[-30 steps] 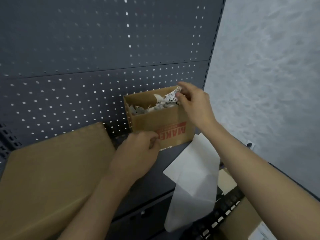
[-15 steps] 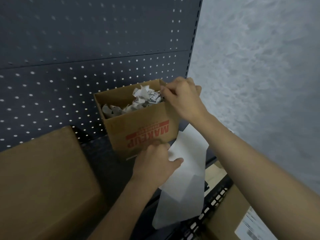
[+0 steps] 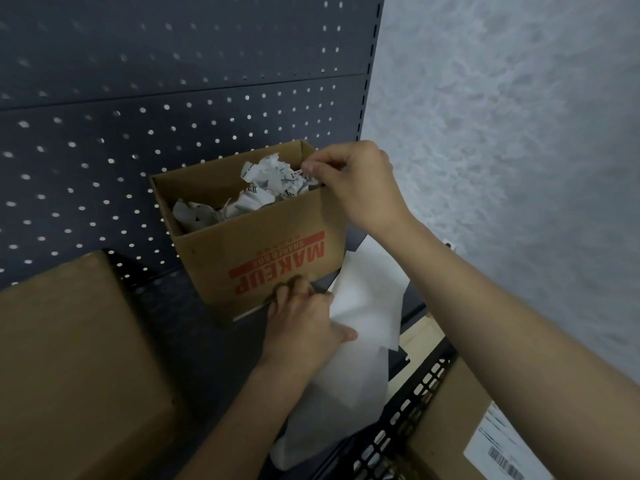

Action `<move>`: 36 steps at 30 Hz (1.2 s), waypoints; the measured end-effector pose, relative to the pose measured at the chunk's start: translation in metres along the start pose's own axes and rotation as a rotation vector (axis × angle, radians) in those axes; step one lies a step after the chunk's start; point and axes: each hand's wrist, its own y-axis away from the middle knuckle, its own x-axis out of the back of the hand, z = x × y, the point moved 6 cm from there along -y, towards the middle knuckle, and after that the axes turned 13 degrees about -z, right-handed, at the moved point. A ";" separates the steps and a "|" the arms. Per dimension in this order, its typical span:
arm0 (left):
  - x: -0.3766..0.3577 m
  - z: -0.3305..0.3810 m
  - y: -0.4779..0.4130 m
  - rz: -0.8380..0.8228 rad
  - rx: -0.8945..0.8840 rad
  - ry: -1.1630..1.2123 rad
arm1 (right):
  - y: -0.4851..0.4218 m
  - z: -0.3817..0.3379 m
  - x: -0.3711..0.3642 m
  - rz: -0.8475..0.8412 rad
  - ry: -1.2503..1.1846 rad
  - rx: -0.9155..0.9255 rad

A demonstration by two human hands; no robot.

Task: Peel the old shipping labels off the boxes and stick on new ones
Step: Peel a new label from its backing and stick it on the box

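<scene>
A small open cardboard box (image 3: 270, 251) with a red MAKEUP print stands on the dark shelf against the pegboard. It holds several crumpled old labels (image 3: 266, 178). My right hand (image 3: 360, 188) is at the box's top right corner, fingertips pinching a crumpled label just over the rim. Lower down, my left hand (image 3: 301, 323) sits at the box's front bottom edge. Its fingers are curled on the top of a white sheet (image 3: 367, 299) and its thumb lies across it. The sheet hangs over the shelf's front edge.
A large plain brown box (image 3: 69, 358) fills the shelf's left side. Below at the right, another box (image 3: 446, 420) carries a barcode shipping label (image 3: 502, 448). The perforated shelf edge (image 3: 398, 420) runs between them. A grey textured wall (image 3: 502, 133) is on the right.
My left hand left the box's front and came down onto the white sheet. My right hand brought the crumpled label lower, to the box's rim. The view shifted and the box looks nearer.
</scene>
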 end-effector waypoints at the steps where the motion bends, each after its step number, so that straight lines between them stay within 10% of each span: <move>1: 0.000 -0.001 0.000 0.012 -0.002 0.026 | 0.001 0.000 -0.001 0.001 -0.004 0.006; 36: 0.009 -0.005 0.057 -0.144 -0.187 1.025 | 0.066 0.011 0.022 0.141 -0.155 -0.079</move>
